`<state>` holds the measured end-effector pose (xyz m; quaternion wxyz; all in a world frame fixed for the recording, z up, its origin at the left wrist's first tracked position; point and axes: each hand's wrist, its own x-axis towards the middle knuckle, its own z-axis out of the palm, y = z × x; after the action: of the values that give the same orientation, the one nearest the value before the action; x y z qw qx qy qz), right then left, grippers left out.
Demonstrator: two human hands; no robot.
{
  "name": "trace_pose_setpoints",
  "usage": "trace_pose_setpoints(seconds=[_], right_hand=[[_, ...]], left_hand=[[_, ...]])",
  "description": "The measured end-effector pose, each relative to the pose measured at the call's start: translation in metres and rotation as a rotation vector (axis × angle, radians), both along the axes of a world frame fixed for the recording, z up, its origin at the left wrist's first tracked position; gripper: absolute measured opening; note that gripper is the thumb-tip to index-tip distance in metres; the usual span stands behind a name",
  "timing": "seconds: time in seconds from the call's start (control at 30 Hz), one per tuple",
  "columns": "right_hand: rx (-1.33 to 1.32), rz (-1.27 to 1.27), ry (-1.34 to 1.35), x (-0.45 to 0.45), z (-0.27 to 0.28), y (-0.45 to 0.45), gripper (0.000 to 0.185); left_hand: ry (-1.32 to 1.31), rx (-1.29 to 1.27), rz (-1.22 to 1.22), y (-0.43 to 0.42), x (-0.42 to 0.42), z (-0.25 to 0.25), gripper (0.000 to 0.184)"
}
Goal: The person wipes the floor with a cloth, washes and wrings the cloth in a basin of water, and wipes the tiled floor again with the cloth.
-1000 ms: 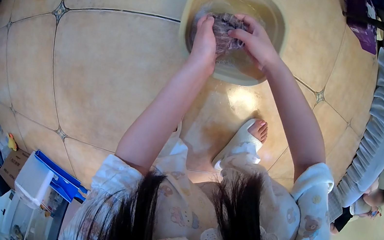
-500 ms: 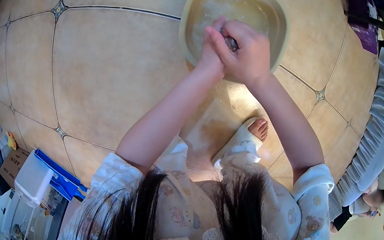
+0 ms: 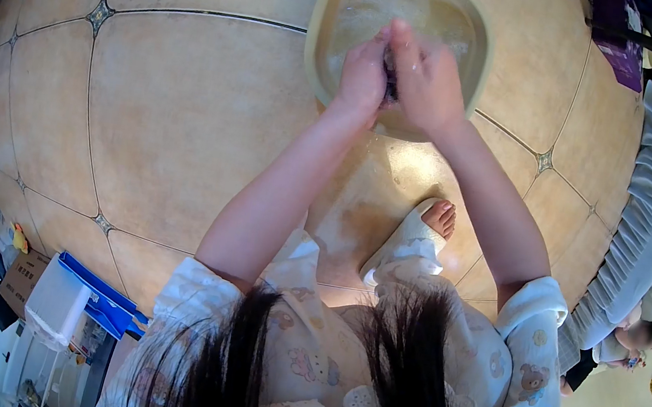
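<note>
A wet, dark greyish cloth (image 3: 390,88) is squeezed between my two hands, with only a narrow strip of it showing. My left hand (image 3: 363,74) is wrapped round its left side. On the right side my right hand (image 3: 427,80) presses against it, fingers together and slightly blurred. Both hands are over a beige plastic basin (image 3: 480,59) on the floor. Cloudy, bubbly water (image 3: 387,4) shows in the basin beyond my fingertips.
Tiled floor (image 3: 187,126) surrounds the basin. My slippered foot (image 3: 413,237) is just below it. A grey ruffled sofa cover (image 3: 646,207) runs along the right, with a person (image 3: 614,348) beyond. A cardboard box (image 3: 22,281) and a white bin (image 3: 58,303) stand lower left.
The cloth was spread between my hands, then bunched up inside them. My right hand has since shifted from clasping over my left to lying beside it, its fingers pointing away.
</note>
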<state>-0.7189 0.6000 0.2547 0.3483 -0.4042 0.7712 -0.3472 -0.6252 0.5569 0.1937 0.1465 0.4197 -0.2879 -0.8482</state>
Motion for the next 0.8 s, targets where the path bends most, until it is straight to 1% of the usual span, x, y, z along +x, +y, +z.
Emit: trace_pose_setpoints(seconds=[0.03,0.07,0.13,0.17,0.23,0.27,0.37,0.4,0.47,0.57,0.6,0.67,0.7,0.73,0.8], right_hand=[[0.096,-0.059,-0.167,-0.006,-0.001,-0.002,0.067],[0.134,-0.111,-0.251,-0.012,-0.001,-0.004,0.071],[0.208,-0.216,-0.417,-0.024,-0.001,-0.009,0.081],[0.208,-0.234,-0.383,-0.028,0.0,-0.01,0.082],[0.209,-0.271,-0.314,-0.035,0.002,-0.009,0.084],[0.126,-0.206,-0.126,-0.049,-0.014,-0.003,0.073],[0.313,-0.002,0.33,-0.066,-0.02,0.002,0.053],[0.303,0.012,0.431,-0.063,-0.02,0.003,0.048],[0.282,0.039,0.633,-0.054,-0.022,0.004,0.041],[0.23,0.129,0.78,-0.041,-0.049,0.014,0.04],[0.302,0.17,0.668,-0.03,-0.049,0.015,0.038],[0.213,0.219,0.392,-0.029,-0.068,0.021,0.037],[0.169,0.242,0.255,-0.029,-0.075,0.023,0.037],[0.16,0.186,0.212,-0.03,-0.078,0.023,0.041],[0.117,-0.004,0.287,-0.027,-0.092,0.024,0.037]], left_hand=[[-0.025,0.004,-0.019,-0.003,-0.001,0.007,0.041],[-0.05,0.008,-0.039,-0.005,-0.001,0.013,0.043],[-0.146,0.089,0.027,-0.005,-0.005,0.019,0.046],[-0.193,0.13,0.06,-0.005,-0.006,0.02,0.048],[-0.152,0.054,0.118,-0.011,-0.002,-0.001,0.051],[-0.131,0.016,0.147,-0.015,0.0,-0.012,0.053],[-0.211,-0.089,0.188,-0.02,0.001,-0.028,0.058],[-0.186,-0.004,0.145,-0.023,0.002,-0.007,0.061],[-0.186,-0.003,0.158,-0.021,0.001,-0.008,0.061],[-0.173,0.01,0.167,-0.02,0.0,-0.002,0.06],[-0.168,0.017,0.168,-0.019,0.001,0.001,0.06],[-0.167,-0.013,0.157,-0.018,0.002,-0.023,0.058],[-0.166,-0.028,0.152,-0.02,0.002,-0.024,0.057],[-0.166,-0.009,0.163,-0.019,0.002,-0.024,0.055],[-0.167,0.028,0.186,-0.018,0.002,-0.016,0.052]])
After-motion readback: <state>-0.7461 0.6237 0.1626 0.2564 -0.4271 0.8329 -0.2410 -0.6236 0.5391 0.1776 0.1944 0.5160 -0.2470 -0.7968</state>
